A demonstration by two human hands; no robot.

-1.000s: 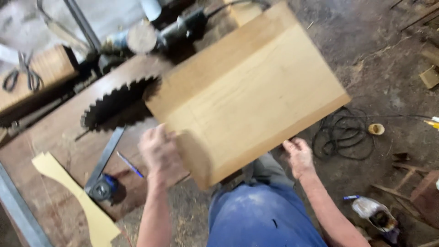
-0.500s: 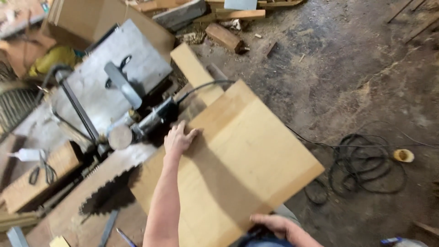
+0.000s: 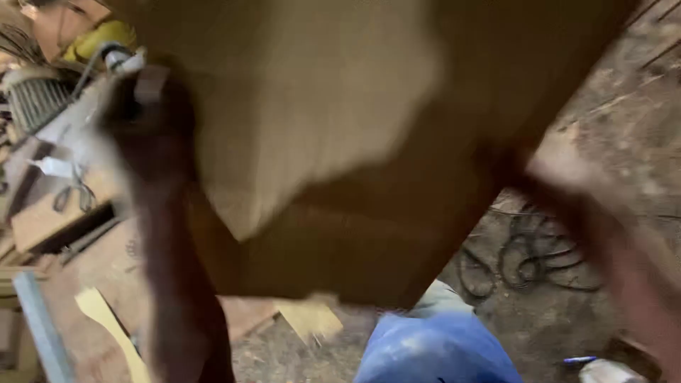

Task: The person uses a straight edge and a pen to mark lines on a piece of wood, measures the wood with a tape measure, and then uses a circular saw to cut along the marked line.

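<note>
Left grip: your left hand point(image 3: 152, 117) sits at the left edge of the wooden board point(image 3: 319, 128), dark and smeared by motion; it looks closed on that edge, though the fingers cannot be made out one by one.
Right grip: your right hand point(image 3: 560, 181) meets the board's right edge low down, badly blurred; you cannot tell how far it is open or whether it clamps the wood.
Board: it is raised close to the camera and tilted, filling the upper and middle part of the view, held up between your two arms, its lower corner above your blue trousers point(image 3: 436, 347).
Desk: the reddish-brown desk point(image 3: 92, 276) lies below and to the left, with a pale yellow curved offcut point(image 3: 106, 319) on it and a second pale scrap point(image 3: 308, 319) near its edge.
Left side: a pair of scissors point(image 3: 71, 195) rests on a wooden block, with a ribbed grey motor housing point(image 3: 32, 99) and a yellow object point(image 3: 99, 35) beyond.
Floor: bare dirt floor point(image 3: 624, 128) to the right, a black coiled cable point(image 3: 528, 252) lying on it just past the board's lower edge.
</note>
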